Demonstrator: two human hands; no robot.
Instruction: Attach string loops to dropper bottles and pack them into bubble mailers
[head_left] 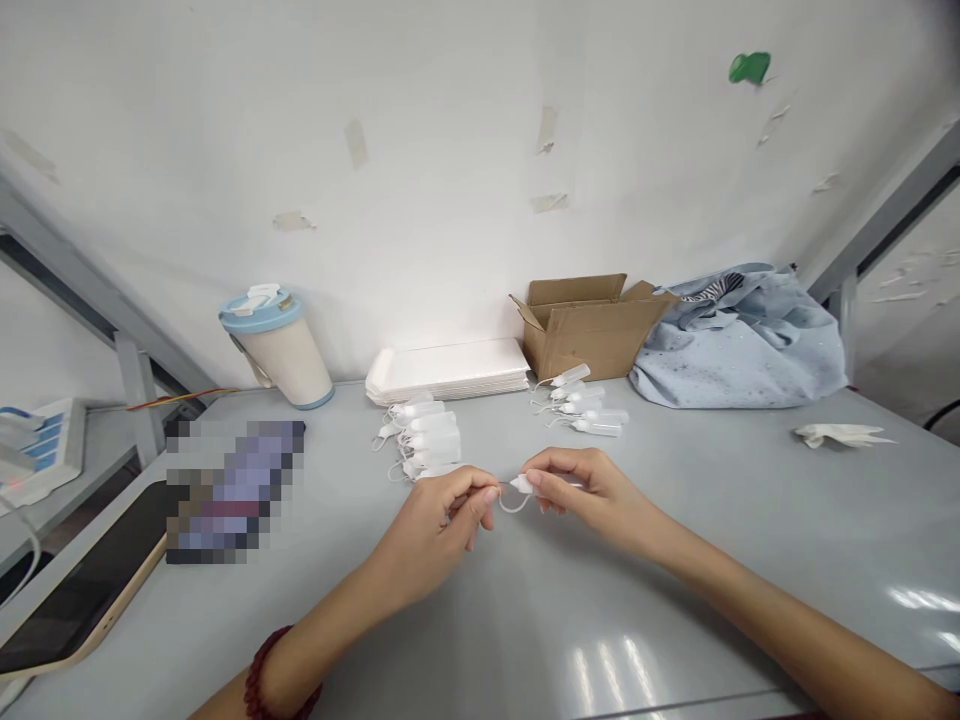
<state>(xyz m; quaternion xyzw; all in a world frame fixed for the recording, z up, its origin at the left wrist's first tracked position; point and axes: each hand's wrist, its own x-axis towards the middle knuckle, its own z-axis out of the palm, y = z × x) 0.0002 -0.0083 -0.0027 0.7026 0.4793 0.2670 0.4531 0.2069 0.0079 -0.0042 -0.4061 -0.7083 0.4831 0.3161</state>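
Note:
My right hand (581, 485) is closed round a small white dropper bottle (522, 484), its tip pointing left; the fingers hide most of its body. From its neck a thin white strap (516, 508) loops across to my left hand (450, 515), whose thumb and forefinger pinch the strap's end, where the tiny cap is mostly hidden. A fine needle-like tip shows between the hands. Just beyond my left hand lies a pile of similar white bottles (435, 436). Several more bottles (596, 425) lie beyond my right hand.
Along the wall stand a beige tumbler (289, 350) with a blue lid, a stack of white envelopes (450, 370), an open cardboard box (592, 335) and a light blue cloth bag (750, 345). A phone (82, 580) lies at left, a crumpled tissue (840, 435) at right.

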